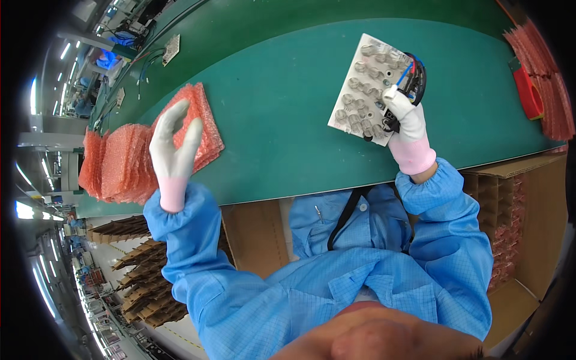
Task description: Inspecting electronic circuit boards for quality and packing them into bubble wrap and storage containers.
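My right hand (409,123), in a white glove with a pink cuff, grips a white circuit board (355,87) by its right side. Several clear round parts stand in rows on the board. A bundle of black, blue and red wires (418,78) curls beside my right thumb and fingers. My left hand (174,141), gloved the same way, is open, its thumb apart from the curved fingers. It is over or against a stack of pink bubble-wrap bags (207,129); whether it touches them I cannot tell. More pink bubble-wrap bags (123,162) lean in a row to its left.
The green table (270,120) stretches across in front of me. Another board (172,49) with wires lies at the far left. A red bin (528,93) and pink bags (543,78) stand at the right edge. Below the table are a divided cardboard box (540,234) and stacked cardboard dividers (150,279).
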Demonstrator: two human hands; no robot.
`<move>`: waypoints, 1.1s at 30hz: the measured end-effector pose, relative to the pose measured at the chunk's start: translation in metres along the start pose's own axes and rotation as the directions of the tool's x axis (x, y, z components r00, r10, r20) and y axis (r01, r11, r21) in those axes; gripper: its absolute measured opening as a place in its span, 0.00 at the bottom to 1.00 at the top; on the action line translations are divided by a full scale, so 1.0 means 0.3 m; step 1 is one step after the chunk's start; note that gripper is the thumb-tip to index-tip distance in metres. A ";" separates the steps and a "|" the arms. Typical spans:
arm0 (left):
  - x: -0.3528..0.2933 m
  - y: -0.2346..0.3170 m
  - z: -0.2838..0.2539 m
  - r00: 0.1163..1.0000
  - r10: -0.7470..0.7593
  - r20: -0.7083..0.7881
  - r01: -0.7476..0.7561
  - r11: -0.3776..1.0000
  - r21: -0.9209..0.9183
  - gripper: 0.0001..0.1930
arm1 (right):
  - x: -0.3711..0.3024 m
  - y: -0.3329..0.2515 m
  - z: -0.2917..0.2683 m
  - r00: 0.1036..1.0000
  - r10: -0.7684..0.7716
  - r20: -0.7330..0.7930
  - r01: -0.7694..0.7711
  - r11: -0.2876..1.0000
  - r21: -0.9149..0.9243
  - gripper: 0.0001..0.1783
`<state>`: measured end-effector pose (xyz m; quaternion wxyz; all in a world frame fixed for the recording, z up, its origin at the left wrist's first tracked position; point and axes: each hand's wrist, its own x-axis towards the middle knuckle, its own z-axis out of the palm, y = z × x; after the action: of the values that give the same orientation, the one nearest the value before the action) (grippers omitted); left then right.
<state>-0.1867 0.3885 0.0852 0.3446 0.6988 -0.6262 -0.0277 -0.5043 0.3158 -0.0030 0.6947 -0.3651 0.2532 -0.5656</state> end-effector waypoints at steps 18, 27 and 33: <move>-0.066 0.282 0.298 0.581 0.808 0.097 -0.811 0.565 0.152 0.18 | -0.036 0.067 0.074 0.930 0.228 0.288 -0.226 0.973 -0.042 0.31; -0.125 0.305 0.320 0.363 0.917 0.167 -0.925 0.333 0.183 0.24 | -0.029 0.057 0.070 0.922 0.274 0.273 -0.268 0.962 -0.060 0.27; -0.091 0.167 0.042 0.786 0.604 0.132 -0.613 0.732 0.299 0.17 | -0.022 0.055 0.020 0.947 0.289 0.140 -0.296 0.955 0.028 0.29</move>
<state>-0.2413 0.4083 0.0906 0.2064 0.5020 -0.8201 0.1813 -0.4912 0.3252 -0.0129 0.7951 -0.3437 0.2432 -0.4365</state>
